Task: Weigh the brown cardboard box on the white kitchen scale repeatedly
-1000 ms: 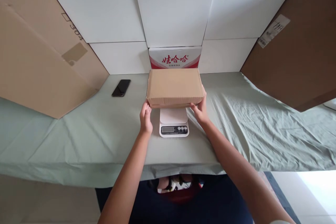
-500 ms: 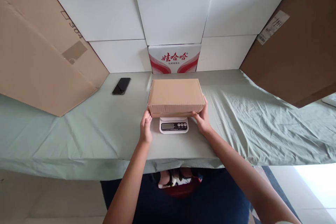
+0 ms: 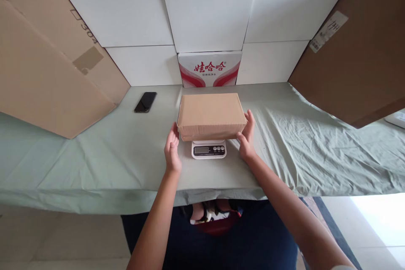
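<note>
A closed brown cardboard box (image 3: 210, 109) rests on a white kitchen scale (image 3: 209, 151), hiding its weighing plate. The scale's dark display and round buttons show in front; I cannot make out a reading. Beside the box's lower left corner is my left hand (image 3: 172, 149), open, its fingers pointing away from me. My right hand (image 3: 247, 137) is at the right end of the box, open, with fingers spread off the side. Its thumb is close to the front right corner; I cannot tell whether it touches.
A black phone (image 3: 145, 102) lies on the green cloth (image 3: 110, 156) to the left. White panels (image 3: 209, 12) and a red-and-white carton (image 3: 209, 69) stand behind. Large brown cardboard sheets (image 3: 47, 59) flank the table. A white object (image 3: 397, 118) shows at the far right.
Both hands have loosened from the box and moved slightly outward, their fingers opening. The box stays on the scale. The view has shifted a little.
</note>
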